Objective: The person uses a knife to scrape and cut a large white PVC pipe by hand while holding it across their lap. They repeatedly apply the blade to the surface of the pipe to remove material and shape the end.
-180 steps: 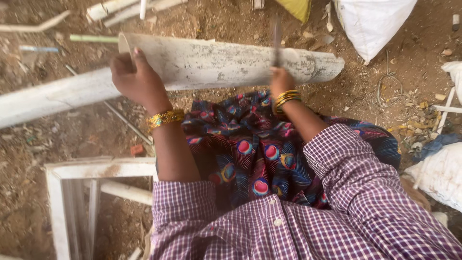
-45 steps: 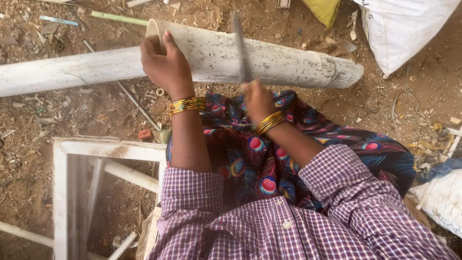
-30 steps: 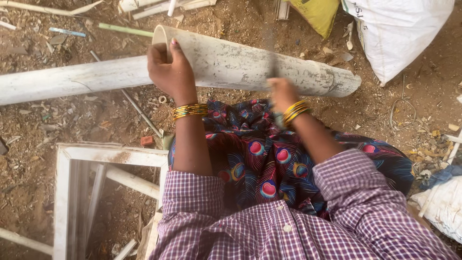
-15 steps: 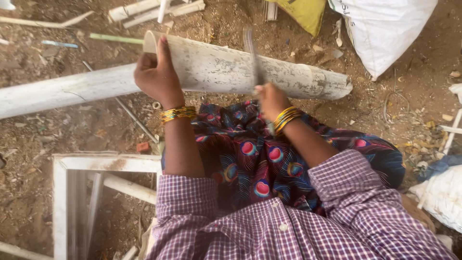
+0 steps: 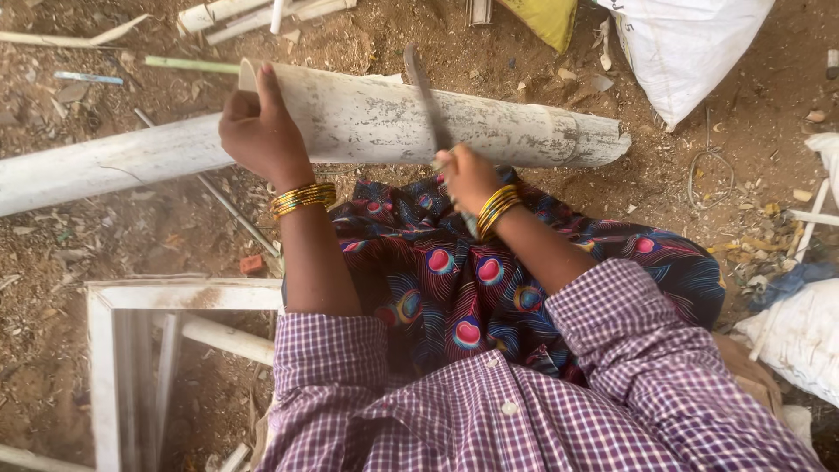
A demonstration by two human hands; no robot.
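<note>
the left hand was clamped over the near end of a wide white pipe, fingers curled over its top edge and thumb pressed on the face, holding it down. the right hand was closed tight round the handle of a long dark blade, which stood tilted up and away from the fist, its length crossing the pipe's scuffed middle; whether the edge was biting into the plastic or just above it, i couldn't tell.

the wide pipe lay crosswise on the dirt ground just past the person's knees, its right end ragged and open. a narrower, longer grey-white pipe ran out from behind it to the left. a big white sack sat at the top right, with a yellow bag just beside it. down at the lower left lay a white frame, flat on the ground, with a short tube across it.

the person wore a purple checked shirt and a dark skirt printed with peacock-feather eyes. gold bangles circled the left wrist, and another stack the right. a thin green stick and a small reddish scrap lay among the litter.
</note>
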